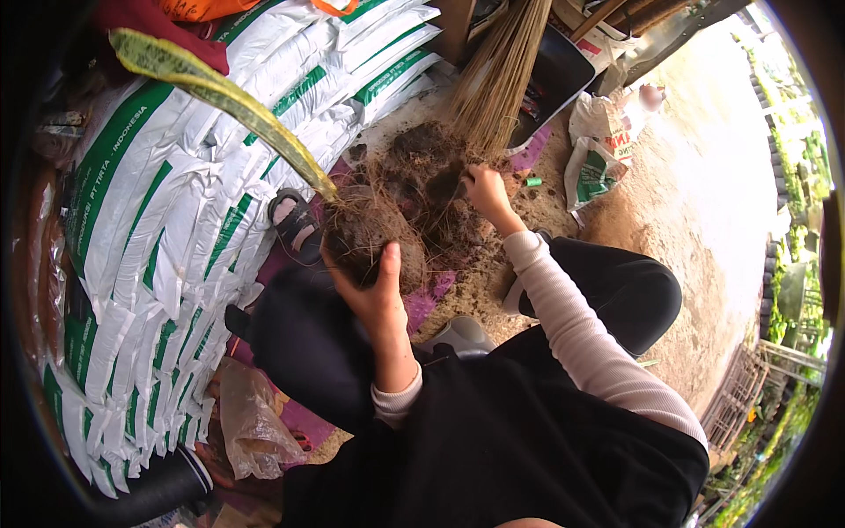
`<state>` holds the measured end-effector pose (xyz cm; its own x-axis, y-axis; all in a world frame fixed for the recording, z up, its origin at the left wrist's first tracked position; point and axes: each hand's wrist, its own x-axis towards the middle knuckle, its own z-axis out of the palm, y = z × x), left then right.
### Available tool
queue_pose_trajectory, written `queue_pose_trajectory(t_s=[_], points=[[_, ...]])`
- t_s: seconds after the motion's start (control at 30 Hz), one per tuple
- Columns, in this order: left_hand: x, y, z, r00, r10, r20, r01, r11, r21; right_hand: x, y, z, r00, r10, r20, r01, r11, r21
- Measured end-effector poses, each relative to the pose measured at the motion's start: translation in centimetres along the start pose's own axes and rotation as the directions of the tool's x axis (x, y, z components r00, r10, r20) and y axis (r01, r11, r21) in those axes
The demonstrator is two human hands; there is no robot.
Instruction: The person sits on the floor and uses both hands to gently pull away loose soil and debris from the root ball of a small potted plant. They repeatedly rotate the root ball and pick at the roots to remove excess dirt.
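My left hand (377,303) grips a root ball (366,221) from below, its thumb lying up the near side. The ball is brown and packed with soil, with fine roots hanging off it. A single long snake plant leaf (244,119), mottled green with yellow edges, rises from it to the upper left. Beyond the ball lies a heap of dark soil and matted roots (422,148). At the heap's right edge, my right hand (487,191) has its fingers curled against the roots; whatever may be between them is hidden.
White sacks with green bands (191,198) are stacked along the left. A stick broom (502,72) leans over the heap, beside a black dustpan (558,82). Crumpled printed bags (594,145) lie right. A sandalled foot (294,221) is by the sacks; a clear plastic bag (254,422) lies lower left.
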<state>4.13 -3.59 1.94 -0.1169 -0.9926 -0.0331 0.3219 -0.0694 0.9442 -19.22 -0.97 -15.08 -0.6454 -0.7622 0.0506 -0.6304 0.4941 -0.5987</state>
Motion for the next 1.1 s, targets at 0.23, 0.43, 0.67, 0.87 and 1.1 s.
queue_pose_trajectory(t_s=[0.23,0.43,0.67,0.87,1.1], points=[[-0.1,0.2,0.0,1.0,-0.009,-0.019,0.009,1.0,-0.008,-0.9,-2.3,-1.7,1.0,-0.026,-0.013,0.027,0.988,0.151],[-0.2,0.5,-0.2,0.998,-0.039,-0.054,0.037,0.999,-0.036,-0.8,-1.8,-2.9,0.999,0.049,0.011,-0.05,0.945,0.323],[0.8,-0.1,-1.5,0.997,-0.015,-0.075,0.014,1.0,-0.013,-3.0,5.8,2.2,0.968,0.151,0.201,-0.164,0.985,0.051],[1.6,-0.5,-3.0,0.983,-0.029,-0.181,0.025,0.999,-0.024,-4.2,3.3,7.6,0.938,0.182,0.294,-0.218,0.972,0.094],[2.0,-0.7,-2.7,0.979,-0.063,-0.193,0.071,0.997,0.034,-1.9,2.5,12.2,0.94,-0.032,0.339,0.036,0.999,-0.006]])
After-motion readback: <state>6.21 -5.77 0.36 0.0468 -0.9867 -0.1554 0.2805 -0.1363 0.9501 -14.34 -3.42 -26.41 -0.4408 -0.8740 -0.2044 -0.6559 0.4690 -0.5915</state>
